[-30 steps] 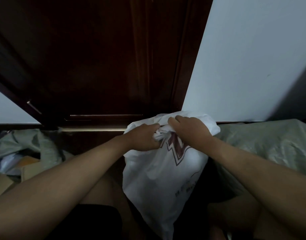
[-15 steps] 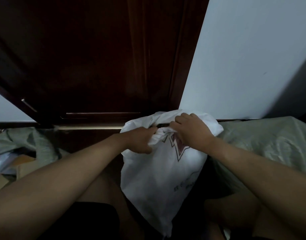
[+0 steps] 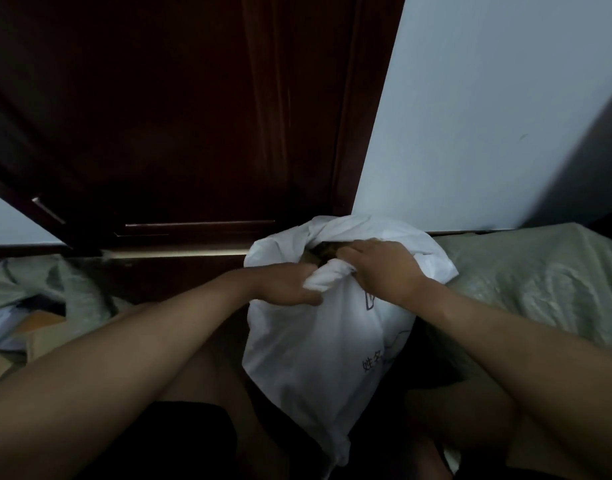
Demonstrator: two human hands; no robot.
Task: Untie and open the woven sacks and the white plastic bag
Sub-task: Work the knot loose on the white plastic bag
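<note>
A white plastic bag [image 3: 311, 351] with dark print stands between my knees in the middle of the view. My left hand [image 3: 283, 284] grips a rolled bunch of the bag's near rim. My right hand [image 3: 384, 271] holds the rim just to the right, fingers curled over the edge. Between the hands a small dark gap shows at the bag's mouth, with something brownish inside. A grey-green woven sack [image 3: 539, 282] lies to the right, behind my right forearm. Another grey-green woven sack [image 3: 45, 289] lies at the left, its mouth spread.
A dark wooden door [image 3: 193, 116] fills the background, with a pale wall [image 3: 488, 109] to its right. Cardboard pieces [image 3: 38, 327] and pale papers sit by the left sack. My bare knees flank the bag at the bottom.
The bag's mouth has parted into a small gap between my hands. My left hand now holds a rolled bunch of the rim, and the red printed mark is out of sight.
</note>
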